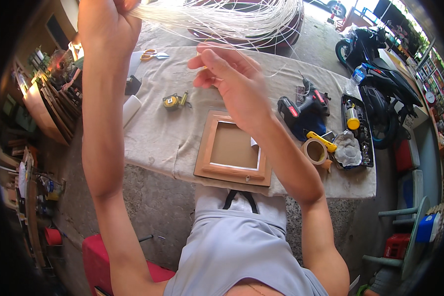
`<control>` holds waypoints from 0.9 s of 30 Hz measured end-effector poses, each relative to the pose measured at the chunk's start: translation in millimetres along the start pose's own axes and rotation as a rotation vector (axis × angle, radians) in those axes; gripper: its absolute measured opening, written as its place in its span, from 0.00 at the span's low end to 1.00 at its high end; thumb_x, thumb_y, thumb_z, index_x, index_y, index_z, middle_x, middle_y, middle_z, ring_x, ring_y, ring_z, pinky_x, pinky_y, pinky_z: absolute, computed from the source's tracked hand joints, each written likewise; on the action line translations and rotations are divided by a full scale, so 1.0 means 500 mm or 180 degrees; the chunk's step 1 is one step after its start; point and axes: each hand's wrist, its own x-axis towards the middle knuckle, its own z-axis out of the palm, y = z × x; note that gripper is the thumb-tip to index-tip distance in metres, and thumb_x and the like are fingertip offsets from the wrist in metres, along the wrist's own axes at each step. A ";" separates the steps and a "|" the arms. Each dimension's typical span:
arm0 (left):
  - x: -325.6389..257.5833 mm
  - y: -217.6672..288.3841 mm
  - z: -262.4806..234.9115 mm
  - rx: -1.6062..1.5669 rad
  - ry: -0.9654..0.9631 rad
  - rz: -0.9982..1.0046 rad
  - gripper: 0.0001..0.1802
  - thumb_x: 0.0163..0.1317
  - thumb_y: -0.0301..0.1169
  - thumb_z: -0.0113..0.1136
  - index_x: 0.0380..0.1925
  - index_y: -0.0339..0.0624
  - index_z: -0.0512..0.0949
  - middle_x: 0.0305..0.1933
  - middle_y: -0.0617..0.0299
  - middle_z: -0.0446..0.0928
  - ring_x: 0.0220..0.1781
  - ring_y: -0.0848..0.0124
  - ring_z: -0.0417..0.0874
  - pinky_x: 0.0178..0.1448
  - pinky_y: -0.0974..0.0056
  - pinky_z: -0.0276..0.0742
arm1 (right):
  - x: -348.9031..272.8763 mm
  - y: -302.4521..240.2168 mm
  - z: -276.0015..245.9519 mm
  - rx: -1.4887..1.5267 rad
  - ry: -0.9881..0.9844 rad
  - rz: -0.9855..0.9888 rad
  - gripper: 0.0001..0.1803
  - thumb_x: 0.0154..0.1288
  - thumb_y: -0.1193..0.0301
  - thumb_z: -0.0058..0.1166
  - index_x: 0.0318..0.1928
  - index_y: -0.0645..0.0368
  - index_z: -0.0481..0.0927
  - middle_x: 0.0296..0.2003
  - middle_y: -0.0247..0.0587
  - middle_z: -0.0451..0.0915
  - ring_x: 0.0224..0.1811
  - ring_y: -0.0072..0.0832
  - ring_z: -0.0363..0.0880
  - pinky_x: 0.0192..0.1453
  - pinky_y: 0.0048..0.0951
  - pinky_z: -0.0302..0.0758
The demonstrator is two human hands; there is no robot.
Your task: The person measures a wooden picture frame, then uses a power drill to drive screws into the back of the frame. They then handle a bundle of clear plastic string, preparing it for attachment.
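Observation:
My left hand [111, 22], raised at the top left, is closed round one end of a bundle of thin whitish strands [222, 22]. The strands fan out to the right in loose loops above the table. Below them my right hand [234, 76] is lifted with its fingers loosely curled and apart, slightly blurred. A few stray strands pass close to it; I see none gripped in it. On the table beneath lies a wooden picture frame [209, 143] with a brown panel inside, a silvery inner edge and a small metal ring at its near side.
A cloth-covered table [153, 143] bears a tape measure [171, 102], orange-handled scissors [150, 55], a cordless drill [308, 101], a yellow utility knife [321, 140], a tape roll [314, 151] and a black tool tray [365, 128]. A motorcycle [385, 74] stands to the right; a red seat [96, 261] is lower left.

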 end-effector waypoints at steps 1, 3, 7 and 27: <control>0.000 -0.001 0.000 -0.0018 -0.0018 0.0009 0.05 0.67 0.29 0.54 0.34 0.43 0.69 0.26 0.69 0.66 0.15 0.85 0.59 0.15 0.79 0.54 | 0.000 0.000 0.000 0.0027 -0.0085 0.0007 0.14 0.67 0.65 0.57 0.46 0.62 0.81 0.34 0.41 0.83 0.29 0.23 0.80 0.36 0.23 0.73; 0.000 -0.001 0.000 -0.0055 -0.0054 0.0026 0.05 0.67 0.29 0.54 0.34 0.43 0.69 0.26 0.69 0.66 0.15 0.84 0.59 0.15 0.79 0.55 | 0.000 0.000 0.000 0.0078 -0.0256 0.0022 0.15 0.68 0.66 0.55 0.49 0.62 0.80 0.37 0.43 0.83 0.32 0.27 0.79 0.40 0.26 0.73; 0.011 0.001 -0.024 -0.0157 -0.0096 -0.0071 0.05 0.67 0.29 0.54 0.34 0.42 0.69 0.26 0.69 0.66 0.15 0.84 0.59 0.15 0.79 0.55 | 0.007 -0.001 0.003 0.0190 -0.0182 0.0130 0.15 0.68 0.66 0.55 0.49 0.62 0.80 0.36 0.44 0.83 0.31 0.27 0.79 0.40 0.28 0.74; 0.058 0.103 -0.230 -0.0616 -0.0308 -0.0706 0.09 0.70 0.25 0.44 0.45 0.28 0.67 0.30 0.57 0.65 0.18 0.77 0.54 0.19 0.72 0.52 | -0.097 -0.012 -0.167 -0.0915 0.0641 -0.0333 0.11 0.63 0.73 0.44 0.32 0.68 0.77 0.28 0.47 0.80 0.26 0.28 0.76 0.38 0.28 0.73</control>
